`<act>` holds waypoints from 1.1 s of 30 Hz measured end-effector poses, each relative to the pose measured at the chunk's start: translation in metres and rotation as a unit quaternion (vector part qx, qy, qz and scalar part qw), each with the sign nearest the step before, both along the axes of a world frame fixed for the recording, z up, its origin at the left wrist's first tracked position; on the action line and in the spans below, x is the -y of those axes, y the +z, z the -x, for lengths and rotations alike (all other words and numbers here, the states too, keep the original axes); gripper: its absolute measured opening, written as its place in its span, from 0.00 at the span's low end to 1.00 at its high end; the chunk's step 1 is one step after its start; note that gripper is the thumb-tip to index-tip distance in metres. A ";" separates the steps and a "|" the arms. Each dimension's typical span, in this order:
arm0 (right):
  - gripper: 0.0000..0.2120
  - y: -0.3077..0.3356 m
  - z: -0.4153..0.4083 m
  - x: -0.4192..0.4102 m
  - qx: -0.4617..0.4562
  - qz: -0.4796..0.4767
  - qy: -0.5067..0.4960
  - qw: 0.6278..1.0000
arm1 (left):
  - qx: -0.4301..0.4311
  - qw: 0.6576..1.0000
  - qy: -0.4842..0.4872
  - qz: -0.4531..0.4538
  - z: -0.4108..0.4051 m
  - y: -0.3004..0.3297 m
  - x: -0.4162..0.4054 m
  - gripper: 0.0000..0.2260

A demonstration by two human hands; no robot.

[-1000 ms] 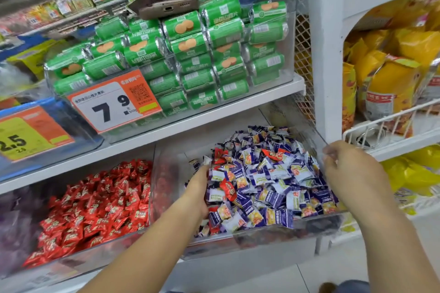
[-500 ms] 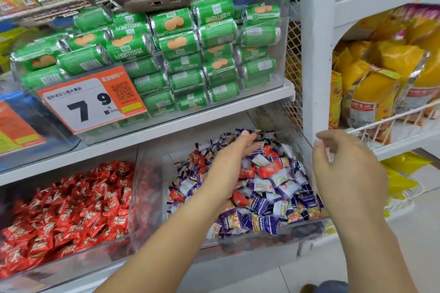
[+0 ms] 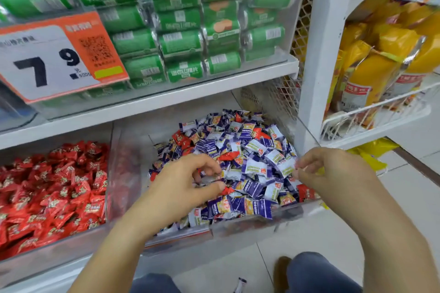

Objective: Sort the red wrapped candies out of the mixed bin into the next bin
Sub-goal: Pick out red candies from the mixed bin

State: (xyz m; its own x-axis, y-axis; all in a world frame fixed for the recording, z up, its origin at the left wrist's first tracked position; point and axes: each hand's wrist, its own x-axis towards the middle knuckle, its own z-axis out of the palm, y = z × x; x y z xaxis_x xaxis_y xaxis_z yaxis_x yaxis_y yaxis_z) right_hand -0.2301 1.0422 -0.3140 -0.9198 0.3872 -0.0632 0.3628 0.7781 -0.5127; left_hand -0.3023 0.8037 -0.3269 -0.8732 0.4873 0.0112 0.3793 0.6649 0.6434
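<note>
Red wrapped candies (image 3: 229, 155) are scattered thinly through the purple and white candies (image 3: 256, 166) heaped in the mixed bin (image 3: 257, 223), while the next bin (image 3: 59, 247) to its left is already filled with red ones. Each piece is judged to be very light, with a crinkly, rather slippery wrapper over what is probably a firm centre, so little force is called for; a pinch across the body or on a twisted wrapper end is judged the surest hold, since a loose grab would likely drag neighbouring pieces along. The left hand (image 3: 183, 188) is lowered onto the heap with its fingers (image 3: 209, 169) curled, and one red candy (image 3: 227, 190) is seen just at the tip of the thumb, touching it; whether it is truly pinched cannot be told. The right hand (image 3: 333, 173) is held at the right edge of the heap, its fingertips (image 3: 300, 166) drawn together on the corner of a white wrapper (image 3: 285, 166), apparently pinching it. Another red piece (image 3: 306, 194) lies just below that hand
</note>
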 end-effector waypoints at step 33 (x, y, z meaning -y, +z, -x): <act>0.17 -0.024 0.057 0.096 -0.043 -0.199 0.173 0.964 | -0.040 0.968 0.165 0.183 0.025 -0.018 0.035 0.08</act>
